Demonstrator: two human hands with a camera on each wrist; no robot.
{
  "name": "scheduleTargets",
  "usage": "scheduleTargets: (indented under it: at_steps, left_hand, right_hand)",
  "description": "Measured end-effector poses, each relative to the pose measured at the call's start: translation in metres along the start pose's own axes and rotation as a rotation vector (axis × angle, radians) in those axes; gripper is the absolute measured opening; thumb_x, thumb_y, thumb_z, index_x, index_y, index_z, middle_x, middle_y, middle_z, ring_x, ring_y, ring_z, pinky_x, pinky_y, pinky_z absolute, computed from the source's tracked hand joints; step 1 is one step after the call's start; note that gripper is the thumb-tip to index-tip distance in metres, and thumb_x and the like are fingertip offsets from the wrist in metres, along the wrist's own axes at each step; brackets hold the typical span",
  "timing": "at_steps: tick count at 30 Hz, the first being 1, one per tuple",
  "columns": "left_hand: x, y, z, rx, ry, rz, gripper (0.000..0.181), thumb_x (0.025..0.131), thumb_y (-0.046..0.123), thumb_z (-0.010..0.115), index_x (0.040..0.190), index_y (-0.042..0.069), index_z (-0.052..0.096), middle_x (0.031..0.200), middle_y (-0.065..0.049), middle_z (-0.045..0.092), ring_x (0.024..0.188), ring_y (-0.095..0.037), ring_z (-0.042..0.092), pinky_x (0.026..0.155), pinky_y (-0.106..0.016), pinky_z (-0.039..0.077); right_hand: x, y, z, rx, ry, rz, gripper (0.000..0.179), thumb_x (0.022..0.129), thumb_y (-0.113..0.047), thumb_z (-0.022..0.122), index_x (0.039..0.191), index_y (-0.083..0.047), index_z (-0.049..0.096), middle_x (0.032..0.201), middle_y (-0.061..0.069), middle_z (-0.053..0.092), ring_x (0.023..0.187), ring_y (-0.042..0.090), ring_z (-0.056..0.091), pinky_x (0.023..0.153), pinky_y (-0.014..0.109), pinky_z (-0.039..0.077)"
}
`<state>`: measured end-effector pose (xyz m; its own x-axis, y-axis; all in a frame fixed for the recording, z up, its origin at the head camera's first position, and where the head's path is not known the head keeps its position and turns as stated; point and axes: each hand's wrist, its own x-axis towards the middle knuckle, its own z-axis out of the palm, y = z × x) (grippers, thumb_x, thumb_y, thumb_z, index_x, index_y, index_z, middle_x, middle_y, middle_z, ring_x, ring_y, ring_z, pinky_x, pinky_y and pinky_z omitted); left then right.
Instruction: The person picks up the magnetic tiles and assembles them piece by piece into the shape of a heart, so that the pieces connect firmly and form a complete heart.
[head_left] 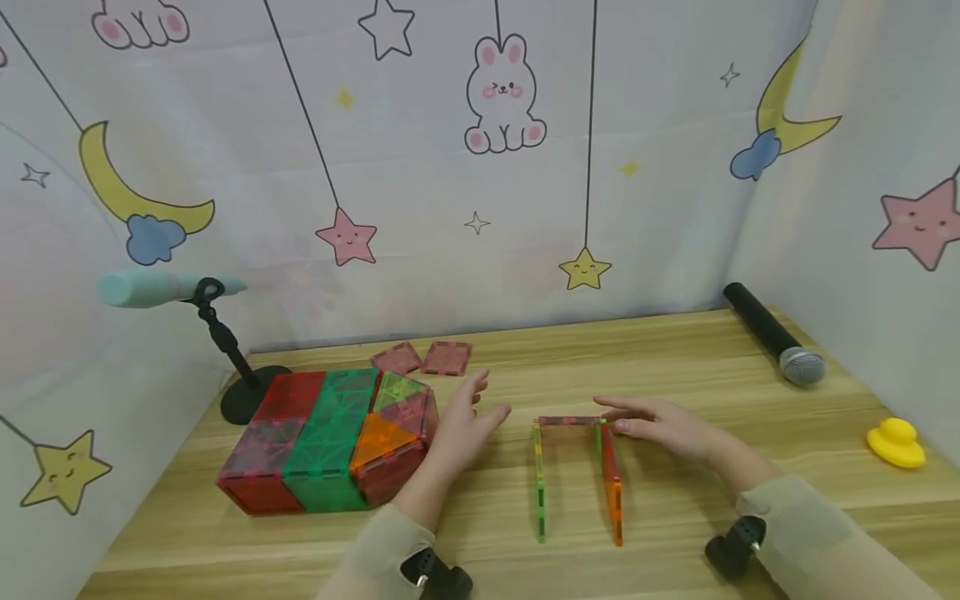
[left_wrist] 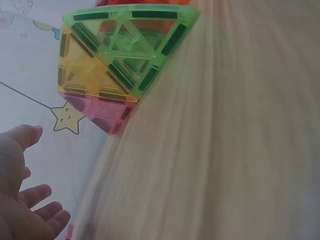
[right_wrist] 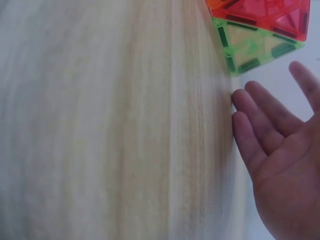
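Translucent magnetic tiles stand on edge in a three-sided shape open toward me: a left wall [head_left: 539,483] of green, yellow and pink pieces, a pinkish back wall [head_left: 570,421], and a right wall [head_left: 612,483] of orange, red and green pieces. My right hand [head_left: 667,427] is at the back right corner, fingers extended; whether they touch the tiles I cannot tell. My left hand [head_left: 467,429] holds nothing, its fingers spread and thumb apart, beside a larger closed tile box [head_left: 330,442] in red, green and orange. In the left wrist view, the left hand [left_wrist: 25,190] is apart from the tiles.
Two loose pinkish tiles [head_left: 447,358] lie behind the box. A black stand [head_left: 247,383] holding a mint-coloured microphone [head_left: 161,287] is at the back left. To the right lie a black microphone [head_left: 772,333] and a yellow rubber duck [head_left: 896,442]. Printed cloth walls surround the table.
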<state>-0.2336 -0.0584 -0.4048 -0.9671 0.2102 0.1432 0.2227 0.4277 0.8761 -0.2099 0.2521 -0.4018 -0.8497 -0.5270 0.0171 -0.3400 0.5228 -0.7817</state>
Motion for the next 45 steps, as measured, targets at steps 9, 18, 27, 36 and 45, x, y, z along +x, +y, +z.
scheduleTargets:
  at_steps: [9, 18, 27, 36, 45]
  left_hand:
    - [0.030, -0.021, 0.016, 0.003, 0.224, -0.096, 0.067, 0.086, 0.028, 0.069, 0.142, 0.007, 0.038, 0.141, -0.012, 0.042, 0.129, -0.033, 0.034, 0.101, -0.052, 0.031]
    - [0.049, -0.028, 0.012, 0.284, 0.247, -0.207, 0.082, 0.084, 0.038, 0.068, 0.150, 0.017, 0.023, 0.145, -0.014, 0.035, 0.126, -0.045, 0.027, 0.100, -0.061, 0.017]
    - [0.042, -0.024, 0.020, 0.376, 0.120, -0.092, 0.074, 0.083, 0.036, 0.068, 0.146, 0.020, 0.033, 0.136, -0.011, 0.049, 0.123, -0.043, 0.032, 0.094, -0.062, 0.022]
    - [0.036, -0.024, 0.023, 0.524, 0.029, 0.064, 0.055, 0.084, 0.033, 0.070, 0.134, 0.020, 0.052, 0.133, -0.011, 0.048, 0.116, -0.037, 0.041, 0.090, -0.054, 0.033]
    - [0.041, -0.021, 0.025, 0.617, -0.057, 0.070, 0.057, 0.083, 0.044, 0.068, 0.132, 0.018, 0.055, 0.137, -0.004, 0.046, 0.122, -0.033, 0.039, 0.094, -0.054, 0.028]
  right_hand:
    - [0.001, 0.003, 0.001, -0.001, 0.002, -0.016, 0.047, 0.098, -0.027, 0.049, 0.141, -0.010, 0.043, 0.126, 0.012, 0.058, 0.121, 0.034, 0.048, 0.098, 0.057, 0.032]
    - [0.008, 0.005, 0.010, 0.034, 0.000, -0.035, 0.048, 0.099, -0.027, 0.047, 0.142, -0.009, 0.041, 0.127, 0.011, 0.057, 0.121, 0.033, 0.047, 0.099, 0.057, 0.031]
    - [0.006, 0.008, 0.004, 0.009, 0.010, -0.055, 0.047, 0.099, -0.024, 0.047, 0.142, -0.007, 0.040, 0.125, 0.012, 0.059, 0.121, 0.034, 0.047, 0.098, 0.051, 0.034]
    - [0.007, 0.008, 0.002, 0.033, -0.016, -0.052, 0.049, 0.098, -0.023, 0.048, 0.143, -0.007, 0.038, 0.128, 0.016, 0.056, 0.119, 0.034, 0.050, 0.095, 0.045, 0.039]
    - [0.024, 0.009, -0.002, 0.035, 0.031, 0.070, 0.055, 0.096, -0.029, 0.054, 0.144, -0.007, 0.038, 0.131, 0.021, 0.051, 0.109, 0.029, 0.055, 0.079, 0.035, 0.049]
